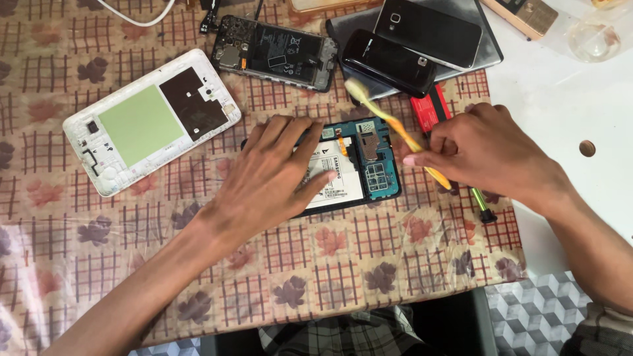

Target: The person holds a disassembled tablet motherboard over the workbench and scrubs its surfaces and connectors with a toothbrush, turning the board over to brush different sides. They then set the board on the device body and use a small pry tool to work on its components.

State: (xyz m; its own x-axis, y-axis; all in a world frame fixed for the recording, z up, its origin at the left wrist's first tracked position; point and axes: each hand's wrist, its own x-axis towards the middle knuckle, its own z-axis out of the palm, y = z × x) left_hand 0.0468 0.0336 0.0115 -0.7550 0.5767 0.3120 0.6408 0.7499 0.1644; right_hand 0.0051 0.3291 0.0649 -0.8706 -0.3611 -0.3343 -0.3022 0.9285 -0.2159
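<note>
An opened phone (369, 165) with a teal circuit board and white battery lies at the middle of the table. My left hand (270, 175) rests flat on its left part, pressing it down. My right hand (484, 151) is closed around a yellow toothbrush (395, 128). The brush's bristle end points up-left, above the phone's top edge. The brush handle runs down through my fingers.
A white tablet back shell (148, 122) lies at the left. Another opened phone (277, 53) sits behind, with two black phones (395, 62) on a grey tablet (484, 49). A red item (428, 109) and a green-handled screwdriver (481, 204) lie under my right hand. A floral cloth (343, 257) covers the table.
</note>
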